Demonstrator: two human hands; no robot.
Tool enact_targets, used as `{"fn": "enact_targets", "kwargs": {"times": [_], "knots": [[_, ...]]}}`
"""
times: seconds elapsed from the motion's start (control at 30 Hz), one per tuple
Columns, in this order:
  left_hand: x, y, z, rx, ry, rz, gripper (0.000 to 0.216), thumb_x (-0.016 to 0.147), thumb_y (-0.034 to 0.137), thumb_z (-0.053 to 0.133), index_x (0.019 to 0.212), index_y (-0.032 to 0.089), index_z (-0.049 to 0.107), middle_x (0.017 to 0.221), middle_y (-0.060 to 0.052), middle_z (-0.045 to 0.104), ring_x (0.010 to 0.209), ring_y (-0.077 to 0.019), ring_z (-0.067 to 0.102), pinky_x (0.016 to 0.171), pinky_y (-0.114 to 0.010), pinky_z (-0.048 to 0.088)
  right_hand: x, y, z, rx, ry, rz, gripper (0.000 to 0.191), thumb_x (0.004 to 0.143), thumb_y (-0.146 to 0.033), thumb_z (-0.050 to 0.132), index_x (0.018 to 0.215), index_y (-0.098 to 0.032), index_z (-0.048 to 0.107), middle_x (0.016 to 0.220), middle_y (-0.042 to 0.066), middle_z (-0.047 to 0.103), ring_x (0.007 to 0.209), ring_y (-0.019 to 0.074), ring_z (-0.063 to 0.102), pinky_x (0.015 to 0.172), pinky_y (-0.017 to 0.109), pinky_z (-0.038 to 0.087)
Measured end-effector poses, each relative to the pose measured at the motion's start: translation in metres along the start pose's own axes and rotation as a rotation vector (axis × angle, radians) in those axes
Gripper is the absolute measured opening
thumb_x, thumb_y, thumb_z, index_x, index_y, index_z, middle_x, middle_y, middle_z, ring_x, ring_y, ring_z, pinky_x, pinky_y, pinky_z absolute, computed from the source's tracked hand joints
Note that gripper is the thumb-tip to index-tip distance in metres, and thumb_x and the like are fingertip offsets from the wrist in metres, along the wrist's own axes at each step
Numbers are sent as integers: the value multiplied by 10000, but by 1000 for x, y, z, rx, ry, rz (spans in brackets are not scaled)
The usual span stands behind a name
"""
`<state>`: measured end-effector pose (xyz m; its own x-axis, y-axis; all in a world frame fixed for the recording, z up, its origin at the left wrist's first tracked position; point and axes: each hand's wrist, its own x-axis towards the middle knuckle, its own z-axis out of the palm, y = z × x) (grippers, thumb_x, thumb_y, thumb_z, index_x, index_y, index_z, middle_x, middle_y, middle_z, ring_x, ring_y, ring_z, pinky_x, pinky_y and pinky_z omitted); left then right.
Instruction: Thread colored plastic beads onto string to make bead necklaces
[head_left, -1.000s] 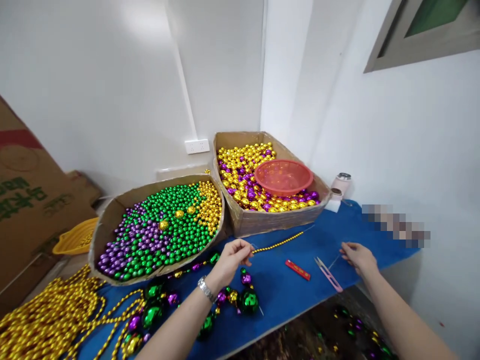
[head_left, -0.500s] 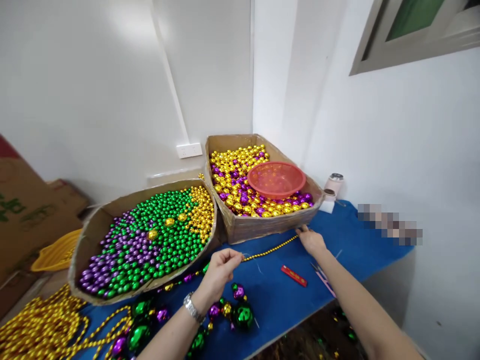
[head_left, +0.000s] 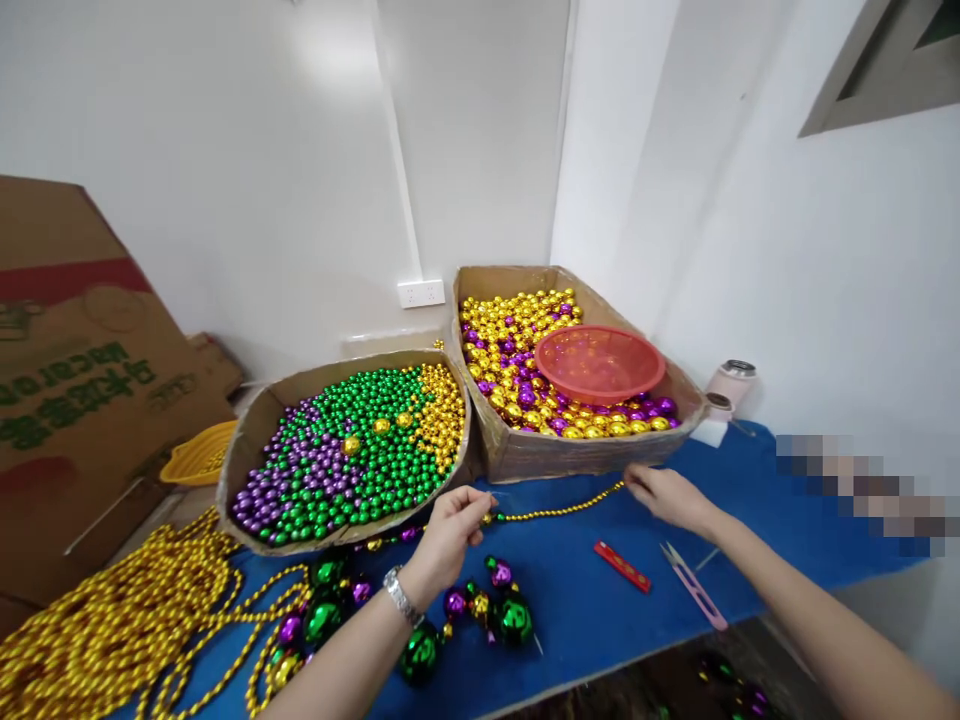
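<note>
My left hand (head_left: 450,535), a watch on its wrist, is closed in a pinch above the blue table. A thin, pale thread shows at its fingertips. A gold bead strand (head_left: 562,514) runs from just under those fingers, where small green beads show, across to my right hand (head_left: 667,495). That hand's fingers are pinched on the strand's far end, and the strand sags slightly between the hands. Below the left hand lies a cluster of purple, gold and green baubles (head_left: 513,618). A red strip-shaped object (head_left: 622,567) and pink-handled thread snips (head_left: 694,587) lie nearer the right forearm.
Behind the hands stand a carton of green, purple and gold beads (head_left: 341,545) and another of gold and purple balls (head_left: 570,458), a red basin (head_left: 600,365) resting in it. Gold bead strands (head_left: 127,610) pile at left. A can (head_left: 733,382) stands by the right wall.
The view has swung left, so the scene sits further right. The strand sags more, and green beads now show by my left fingertips. My right forearm no longer covers the snips.
</note>
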<state>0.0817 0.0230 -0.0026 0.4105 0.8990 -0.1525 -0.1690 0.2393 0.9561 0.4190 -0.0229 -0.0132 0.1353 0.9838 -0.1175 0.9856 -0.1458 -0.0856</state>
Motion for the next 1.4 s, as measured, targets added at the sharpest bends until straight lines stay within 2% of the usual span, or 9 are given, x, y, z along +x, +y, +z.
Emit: {"fn": "enact_targets", "kwargs": {"times": [0.07, 0.2, 0.3, 0.43, 0.57, 0.77, 1.07, 1.2, 1.4], "knots": [[-2, 2, -2, 22, 31, -2, 304, 646, 397, 738, 683, 119, 620, 716, -12, 574, 442, -17, 308, 396, -177, 208, -14, -20, -23, 25, 20, -127, 194, 878, -161, 439, 934, -201, 620, 887, 48, 688, 810, 180, 654, 708, 279, 468], [-8, 10, -4, 80, 84, 7, 327, 624, 422, 742, 690, 118, 641, 581, 43, 462, 402, -9, 248, 382, -186, 127, -47, -74, -64, 78, 79, -349, 307, 868, -174, 391, 1130, -219, 544, 1042, 63, 681, 886, 188, 653, 740, 278, 461], [-15, 18, -5, 123, 98, 24, 359, 617, 455, 739, 698, 115, 655, 560, 47, 458, 393, -9, 225, 384, -197, 103, -69, -119, -86, 149, 93, -563, 320, 879, -176, 364, 1151, -208, 530, 999, 70, 690, 841, 186, 660, 716, 273, 462], [-26, 27, -5, 213, 86, 68, 416, 601, 506, 737, 692, 104, 679, 530, 39, 461, 406, -22, 234, 398, -207, 97, -80, -173, -96, 135, 100, -759, 299, 879, -158, 380, 1130, -218, 532, 948, 46, 689, 808, 172, 650, 674, 254, 444], [-40, 34, -6, 226, -9, 166, 430, 597, 522, 740, 618, 98, 668, 534, 15, 504, 467, -45, 287, 439, -201, 183, -70, -208, -97, -51, 172, -871, 242, 884, -157, 407, 1090, -186, 531, 951, 61, 674, 805, 176, 621, 651, 257, 421], [-49, 41, -19, 161, -186, 240, 334, 671, 439, 713, 649, 111, 660, 609, -5, 515, 558, -79, 373, 516, -206, 295, -56, -229, -102, -151, 209, -899, 121, 900, -196, 450, 972, -187, 547, 891, 49, 654, 772, 166, 574, 656, 261, 399], [-42, 43, -43, 189, -227, 179, 306, 655, 407, 718, 627, 116, 632, 533, 55, 374, 491, -49, 227, 470, -223, 165, -46, -247, -108, -226, 169, -915, 136, 868, -141, 468, 967, -193, 544, 875, 44, 612, 786, 174, 558, 625, 260, 369], [-41, 47, -48, 200, -248, 158, 325, 636, 425, 723, 611, 115, 629, 532, 57, 361, 491, -49, 212, 467, -229, 141, -41, -252, -111, -240, 159, -927, 192, 833, -91, 482, 985, -195, 538, 875, 36, 600, 798, 167, 560, 635, 255, 370], [-40, 54, -50, 217, -257, 134, 318, 637, 432, 717, 608, 124, 646, 516, 56, 370, 473, -47, 218, 461, -232, 137, -39, -258, -117, -218, 159, -935, 149, 869, -117, 463, 965, -194, 547, 839, 22, 591, 753, 153, 549, 628, 250, 366]]}}
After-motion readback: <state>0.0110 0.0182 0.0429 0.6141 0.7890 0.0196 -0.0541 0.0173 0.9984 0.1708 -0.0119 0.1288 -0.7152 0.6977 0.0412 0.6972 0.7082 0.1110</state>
